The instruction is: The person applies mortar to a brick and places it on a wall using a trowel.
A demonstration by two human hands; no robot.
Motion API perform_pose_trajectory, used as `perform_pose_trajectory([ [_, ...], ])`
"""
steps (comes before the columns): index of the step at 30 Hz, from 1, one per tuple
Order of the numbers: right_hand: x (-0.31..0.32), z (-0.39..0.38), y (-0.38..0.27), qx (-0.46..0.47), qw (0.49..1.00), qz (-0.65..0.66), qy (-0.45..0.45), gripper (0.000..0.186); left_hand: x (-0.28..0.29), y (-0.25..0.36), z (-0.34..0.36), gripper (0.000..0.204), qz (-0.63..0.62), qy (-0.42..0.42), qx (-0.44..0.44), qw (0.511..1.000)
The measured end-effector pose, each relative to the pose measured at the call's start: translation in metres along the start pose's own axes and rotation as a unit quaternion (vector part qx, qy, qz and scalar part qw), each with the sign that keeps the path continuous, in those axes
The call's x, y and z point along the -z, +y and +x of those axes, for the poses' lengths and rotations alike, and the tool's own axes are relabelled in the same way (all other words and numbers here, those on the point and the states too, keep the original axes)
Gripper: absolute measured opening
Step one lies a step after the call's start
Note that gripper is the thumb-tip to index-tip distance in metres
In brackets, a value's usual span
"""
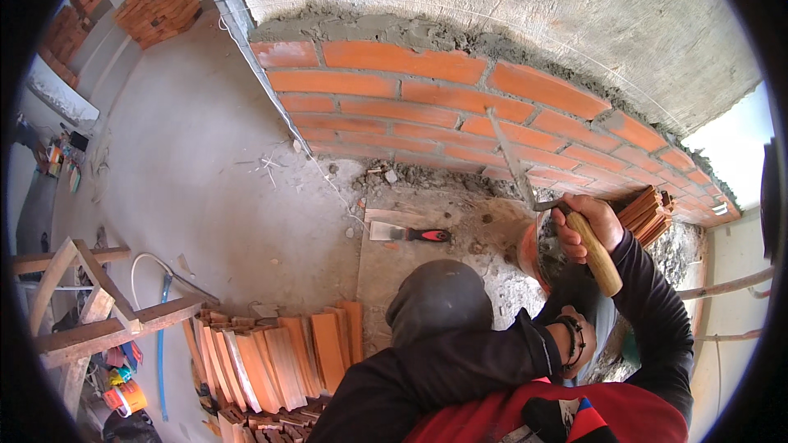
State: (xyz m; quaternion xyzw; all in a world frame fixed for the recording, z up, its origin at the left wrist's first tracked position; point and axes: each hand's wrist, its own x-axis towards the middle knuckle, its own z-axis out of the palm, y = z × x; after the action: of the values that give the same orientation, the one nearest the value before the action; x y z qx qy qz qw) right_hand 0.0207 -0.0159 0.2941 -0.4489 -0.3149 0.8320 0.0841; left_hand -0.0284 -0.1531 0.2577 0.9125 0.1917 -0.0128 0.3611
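Note:
My right hand point(597, 226) is closed around the wooden handle of a trowel point(510, 156). The trowel's thin, mortar-smeared blade points up and left, in front of the orange brick wall point(427, 90). My left forearm lies across my body, and my left hand point(584, 336) is by my right leg, dark bands round its wrist. Its fingers are hidden. Below the trowel is an orange bucket point(528, 253), partly covered by my hand and leg, with grey mortar inside. A putty knife point(409, 234) with a wide blade and black-and-red handle lies on the board left of the bucket.
Stacked bricks point(279, 353) stand at lower left, more point(647, 215) at the wall's right end. A wooden trestle point(98, 308) and blue hose point(164, 344) are at far left. A string point(574, 49) runs along the wall's mortar-covered top. Mortar crumbs line its base.

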Motion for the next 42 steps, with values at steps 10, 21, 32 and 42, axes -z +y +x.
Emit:
perform_pose_trajectory([
  [10, -0.070, 0.086, -0.007, 0.366, 0.785, -0.474, 0.160, 0.025, -0.014, -0.010, 0.040, 0.043, -0.023, -0.087, 0.011, 0.996],
  [21, -0.066, 0.132, 0.000, 0.462, 0.678, -0.516, 0.246, 0.025, -0.018, -0.013, 0.031, 0.033, 0.013, -0.065, -0.003, 0.998],
  [32, 0.008, 0.046, 0.000, 0.360, 0.772, -0.455, 0.261, 0.023, -0.008, -0.006, 0.009, 0.029, -0.026, -0.018, 0.004, 0.999],
  [42, 0.197, -0.110, 0.042, 0.166, 0.523, -0.733, 0.402, 0.023, 0.009, 0.013, 0.017, 0.022, 0.013, -0.022, -0.038, 0.999],
])
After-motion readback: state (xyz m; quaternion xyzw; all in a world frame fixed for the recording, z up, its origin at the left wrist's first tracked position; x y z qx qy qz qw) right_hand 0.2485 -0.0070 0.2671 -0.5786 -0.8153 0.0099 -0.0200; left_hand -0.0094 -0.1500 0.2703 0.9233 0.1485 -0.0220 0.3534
